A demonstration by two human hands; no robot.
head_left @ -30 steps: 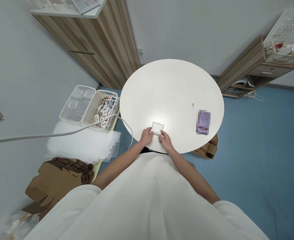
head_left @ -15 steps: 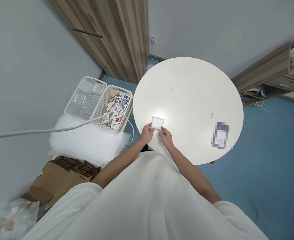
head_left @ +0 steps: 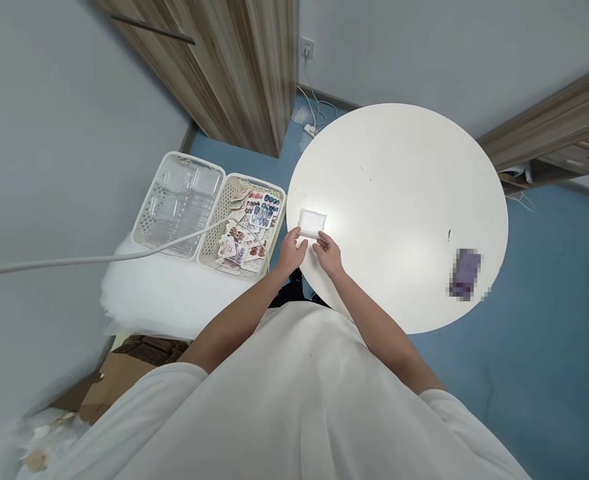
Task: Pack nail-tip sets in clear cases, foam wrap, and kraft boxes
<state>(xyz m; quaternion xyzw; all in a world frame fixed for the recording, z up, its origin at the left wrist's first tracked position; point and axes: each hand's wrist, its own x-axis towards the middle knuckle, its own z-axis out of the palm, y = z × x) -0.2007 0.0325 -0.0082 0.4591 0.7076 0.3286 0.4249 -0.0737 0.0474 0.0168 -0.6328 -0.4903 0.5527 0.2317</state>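
Remotely, I see the left hand (head_left: 290, 255) and right hand (head_left: 329, 257) mid-frame. Their fingers hold a white packet (head_left: 312, 223) by 2 lower corners, near the round table's (head_left: 404, 173) left edge.

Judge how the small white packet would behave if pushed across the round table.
The small white packet would probably slide, not roll: it looks flat and rectangular, and the round table smooth. Tipping seems unlikely, given its low shape. It may be light: the left hand and right hand seem to touch only its near corners.
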